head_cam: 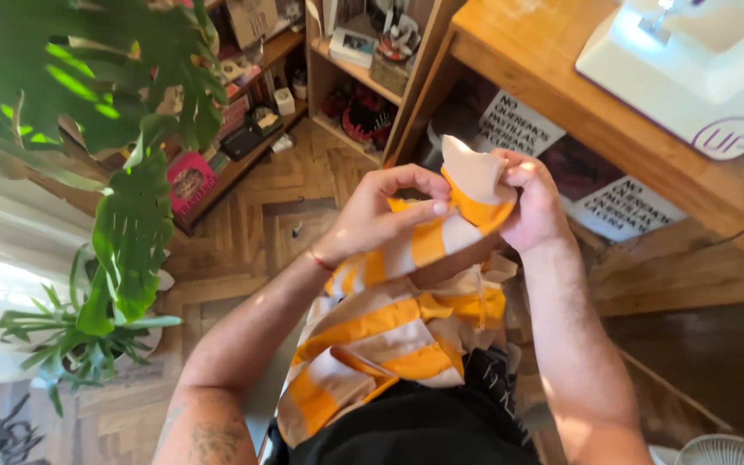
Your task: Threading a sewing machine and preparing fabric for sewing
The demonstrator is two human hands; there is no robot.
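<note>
- head view looks down on your two bare hands, raised close together over your lap, with a piece of striped fabric (389,331) between them.
- your left hand (372,215) curls over the upper end of the fabric from the left; its fingers are bent and narrow, the thumb pressed across an orange stripe so the cloth is pinched under it.
- your right hand (531,202) meets it from the right, fingers closed around the bunched top of the cloth, where a pale beige tip pokes up between the two hands.
- the fabric is orange and beige in broad bands; from your grip it hangs down in loose folds and rests on your lap against your dark clothing (415,426).
- a thin red band (320,260) sits on your left wrist, and a tattoo shows low on that forearm.
- to your upper right stands a wooden table (544,60) with a white sewing machine (691,60) on it, well apart from your hands.
- under the table lean white placards (518,125) with dark lettering.
- behind your hands is an open wooden shelf (363,77) crowded with small items, on a herringbone wood floor (269,232).
- to your left a large-leaved green plant (122,129) fills the edge of the view, with a smaller spiky plant (79,340) below it.
</note>
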